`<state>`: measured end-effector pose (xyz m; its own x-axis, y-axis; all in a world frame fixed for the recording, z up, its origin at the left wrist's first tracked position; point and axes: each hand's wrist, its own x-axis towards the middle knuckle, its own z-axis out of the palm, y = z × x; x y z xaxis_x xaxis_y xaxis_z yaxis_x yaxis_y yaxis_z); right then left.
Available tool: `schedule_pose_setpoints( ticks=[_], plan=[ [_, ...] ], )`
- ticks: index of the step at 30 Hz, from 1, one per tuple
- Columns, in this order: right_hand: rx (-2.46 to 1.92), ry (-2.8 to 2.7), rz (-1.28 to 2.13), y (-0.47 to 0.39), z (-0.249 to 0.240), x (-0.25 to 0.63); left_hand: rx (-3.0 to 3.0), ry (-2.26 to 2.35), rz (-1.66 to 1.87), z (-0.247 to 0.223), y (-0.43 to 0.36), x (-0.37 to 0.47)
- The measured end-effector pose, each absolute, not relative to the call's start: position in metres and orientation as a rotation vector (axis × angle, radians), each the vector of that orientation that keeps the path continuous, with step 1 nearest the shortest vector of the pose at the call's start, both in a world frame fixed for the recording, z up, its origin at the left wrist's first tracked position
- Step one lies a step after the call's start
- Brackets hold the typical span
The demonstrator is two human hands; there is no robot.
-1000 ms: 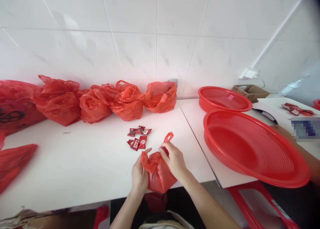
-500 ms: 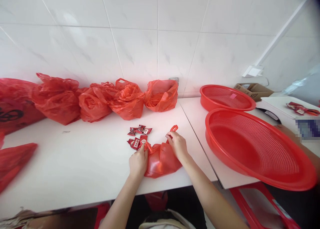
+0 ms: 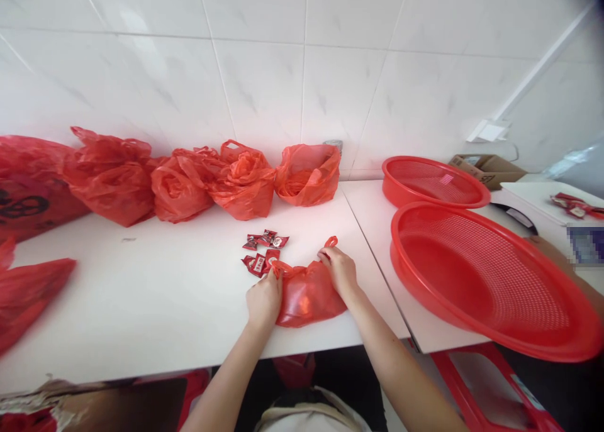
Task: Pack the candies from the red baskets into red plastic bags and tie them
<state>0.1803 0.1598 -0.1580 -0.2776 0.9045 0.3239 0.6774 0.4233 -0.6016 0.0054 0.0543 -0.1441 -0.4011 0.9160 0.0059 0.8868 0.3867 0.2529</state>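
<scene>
A small red plastic bag [image 3: 309,297] rests on the white table [image 3: 155,300] near its front edge, bulging and slightly see-through. My left hand [image 3: 264,297] is closed on the bag's left handle. The right handle is pinched in my right hand [image 3: 338,270], with its loop poking up above the fingers. What the bag contains cannot be made out. Just beyond my left hand lie several small red wrapped packets [image 3: 257,263], in two loose groups.
Several red plastic bags [image 3: 243,183] line the wall, and another red bag [image 3: 35,300] lies at left. On the right stand a large red basket [image 3: 448,287] and a smaller red basket [image 3: 431,180]. Behind them is a cardboard box [image 3: 493,171]. Red stools [image 3: 495,388] are below.
The bag's top is stretched more evenly between my hands, its handles drawn apart. The view has tilted down slightly. Both hands keep hold of the bag.
</scene>
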Motion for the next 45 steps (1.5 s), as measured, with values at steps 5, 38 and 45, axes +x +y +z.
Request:
schedule_pose_setpoints(
  ticks=[5,38,45],
  plan=[
    [-1.349,-2.062,0.429,0.157,-0.158,0.179,1.68,2.519,0.338,-0.148,0.054,0.005],
    [-1.094,-1.969,0.51,0.136,-0.15,0.203,1.57,2.018,1.009,-0.139,0.027,0.018],
    [-1.345,-2.238,0.286,0.158,-0.156,0.192,1.774,2.324,0.808,-0.142,0.044,0.015]
  ],
)
